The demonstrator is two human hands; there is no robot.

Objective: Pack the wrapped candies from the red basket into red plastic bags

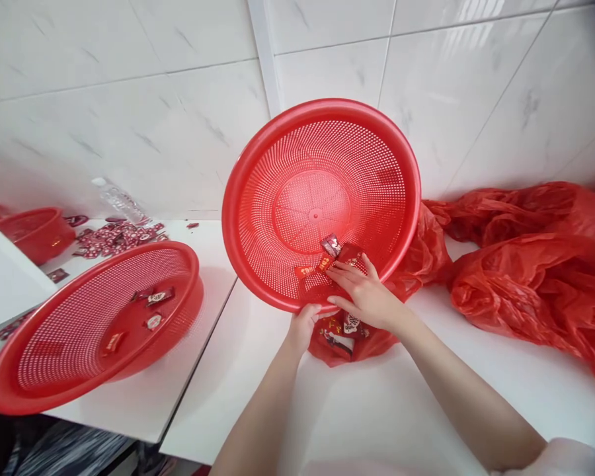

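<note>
A red perforated plastic basket (322,139) is tilted toward me, its lower rim over a red plastic bag (327,354). My left hand (303,327) is closed on that lower rim; whether it also pinches the bag's edge I cannot tell. My right hand (364,294) reaches over the rim with fingers stretched out, touching the wrapped candies at the bottom of the tilt. Among them are a dark red and white candy (330,244) and an orange-red candy (306,271). More wrapped candies (344,337) lie in the bag's mouth below.
At left, a second red basket (193,277) holds several wrapped candies. Behind it are a pile of small red-and-white packets (116,238), a clear plastic bottle (121,200) and another red basket (44,231). Filled-out red plastic bags (530,277) lie at right. A tiled wall (193,132) stands behind.
</note>
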